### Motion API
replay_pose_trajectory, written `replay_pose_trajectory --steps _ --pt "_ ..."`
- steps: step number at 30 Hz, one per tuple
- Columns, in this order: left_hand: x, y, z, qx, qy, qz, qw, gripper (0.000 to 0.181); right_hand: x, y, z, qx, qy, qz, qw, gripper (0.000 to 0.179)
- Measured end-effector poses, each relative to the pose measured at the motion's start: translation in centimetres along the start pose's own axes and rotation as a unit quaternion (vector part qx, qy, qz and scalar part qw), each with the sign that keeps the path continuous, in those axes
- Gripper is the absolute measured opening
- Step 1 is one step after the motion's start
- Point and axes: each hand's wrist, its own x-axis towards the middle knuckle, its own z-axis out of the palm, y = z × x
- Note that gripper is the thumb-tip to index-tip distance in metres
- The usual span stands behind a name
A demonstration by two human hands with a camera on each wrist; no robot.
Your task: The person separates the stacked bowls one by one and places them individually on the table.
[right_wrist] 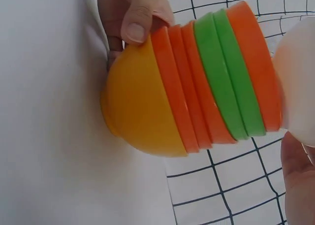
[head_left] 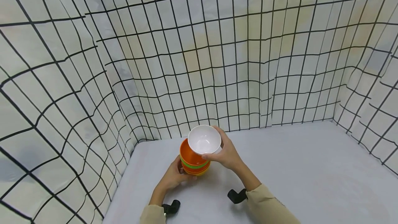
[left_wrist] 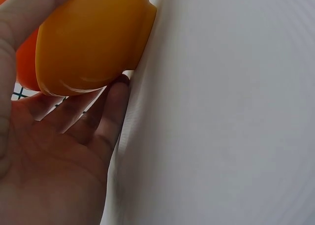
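Stack of bowls (head_left: 190, 153): nested, located below centre of the head view, toward six o'clock. Smooth, glossy surfaces, plastic in appearance. The right wrist view shows the order from the base: yellow bowl (right_wrist: 138, 99) with a rounded wall and a foot ring, three orange rims, two green rims (right_wrist: 214, 67), one orange bowl uppermost. The foot ring is close to the worktop (head_left: 304, 168); contact cannot be confirmed.

Left hand (head_left: 174, 175): at eight o'clock of the stack, grasping it, thumb on one side and fingers on the other, low on the yellow wall.

Right hand (head_left: 228, 153): grasping the white bowl (head_left: 204, 139) by its side, between two and five o'clock of the rim. This bowl (round, shiny inside) is held at one o'clock of the stack, its mouth facing the camera; whether it touches the orange rim cannot be told.

Worktop: pale, matt. Toward twelve o'clock, a creased white backdrop (head_left: 224, 73) carries a wavy black grid.
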Motion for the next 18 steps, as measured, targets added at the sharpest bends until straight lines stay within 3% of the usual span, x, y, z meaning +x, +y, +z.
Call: replay_pose_trajectory --steps 4,18 --pt "0.2 0.0 0.0 0.001 -0.001 0.002 1.0 0.084 0.1 -0.2 -1.1 0.004 0.003 -0.009 0.9999 0.103" --pt "0.4 0.0 0.3 -0.016 0.019 -0.017 0.9996 0.091 -0.8 0.9 -5.9 -0.03 0.031 0.023 0.9988 0.107"
